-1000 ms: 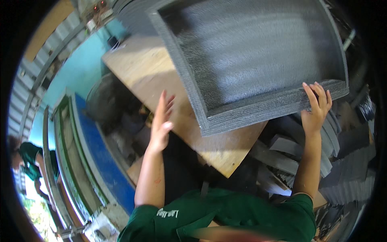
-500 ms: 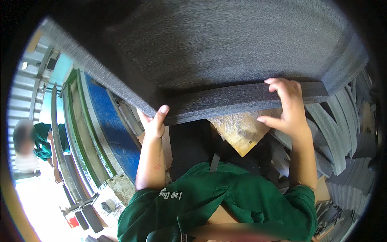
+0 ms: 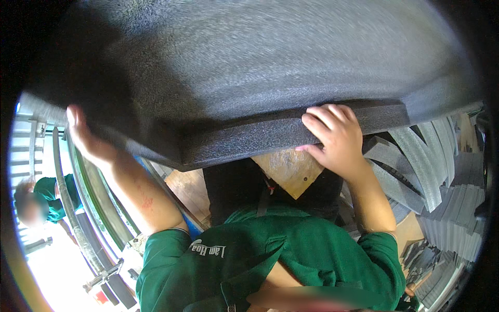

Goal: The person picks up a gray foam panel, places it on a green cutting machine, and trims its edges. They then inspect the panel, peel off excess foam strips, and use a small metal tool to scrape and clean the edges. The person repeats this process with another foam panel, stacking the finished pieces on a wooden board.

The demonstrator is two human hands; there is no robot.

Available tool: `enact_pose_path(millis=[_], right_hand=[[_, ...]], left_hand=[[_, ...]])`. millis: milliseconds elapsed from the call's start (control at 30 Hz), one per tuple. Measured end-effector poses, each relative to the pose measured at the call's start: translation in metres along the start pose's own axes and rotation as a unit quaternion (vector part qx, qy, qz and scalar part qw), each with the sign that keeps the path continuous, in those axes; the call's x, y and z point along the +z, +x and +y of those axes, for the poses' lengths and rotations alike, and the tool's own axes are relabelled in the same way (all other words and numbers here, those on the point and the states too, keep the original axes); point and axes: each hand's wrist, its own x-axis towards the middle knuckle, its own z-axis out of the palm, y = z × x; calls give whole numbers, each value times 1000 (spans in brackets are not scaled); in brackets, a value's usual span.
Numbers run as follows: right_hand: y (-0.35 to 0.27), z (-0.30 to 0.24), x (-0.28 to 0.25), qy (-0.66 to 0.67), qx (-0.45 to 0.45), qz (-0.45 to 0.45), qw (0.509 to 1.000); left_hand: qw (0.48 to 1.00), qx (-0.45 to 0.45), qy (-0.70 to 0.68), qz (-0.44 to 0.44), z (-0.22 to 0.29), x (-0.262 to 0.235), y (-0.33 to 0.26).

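Note:
A large dark grey foam box (image 3: 291,62), open toward me with raised side walls, fills the upper part of the view. My right hand (image 3: 335,138) grips its near wall, with the fingers over the top edge and the thumb on the outer face. At the box's left wall, my left hand (image 3: 91,140) holds the outer edge; its thumb points up and its other fingers are mostly hidden. Under the near wall, the corner of a worn wooden board (image 3: 293,174) shows in front of my dark trousers.
Curved grey foam strips (image 3: 423,161) lie at the right, above stacked grey foam pieces (image 3: 452,218). On the left stand a long metal rail (image 3: 70,203) and a green-edged frame (image 3: 99,192). Beyond them another person in a green shirt (image 3: 62,195) is bent over.
My left hand has slid from the near left corner outward along the left wall. The right hand has closed on the near wall, and the box has shifted and turned slightly.

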Motion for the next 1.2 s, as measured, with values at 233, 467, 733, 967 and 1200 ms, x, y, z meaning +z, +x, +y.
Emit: enact_pose_path(millis=[233,467,733,967,1200], right_hand=[[-18,-12,13,17,41,58,997],[-20,-16,20,-7,47,107,993],[-21,-18,27,-7,50,145,988],[-23,-18,29,-9,46,150,988],[-27,-18,26,-5,41,134,990]], left_hand=[[994,-65,-8,-93,-17,88,40],[952,-260,-70,-144,-28,131,37],[908,-360,-49,-207,-56,138,37],[892,-372,-80,-242,-84,142,36],[939,-302,-55,-153,-67,148,29]])
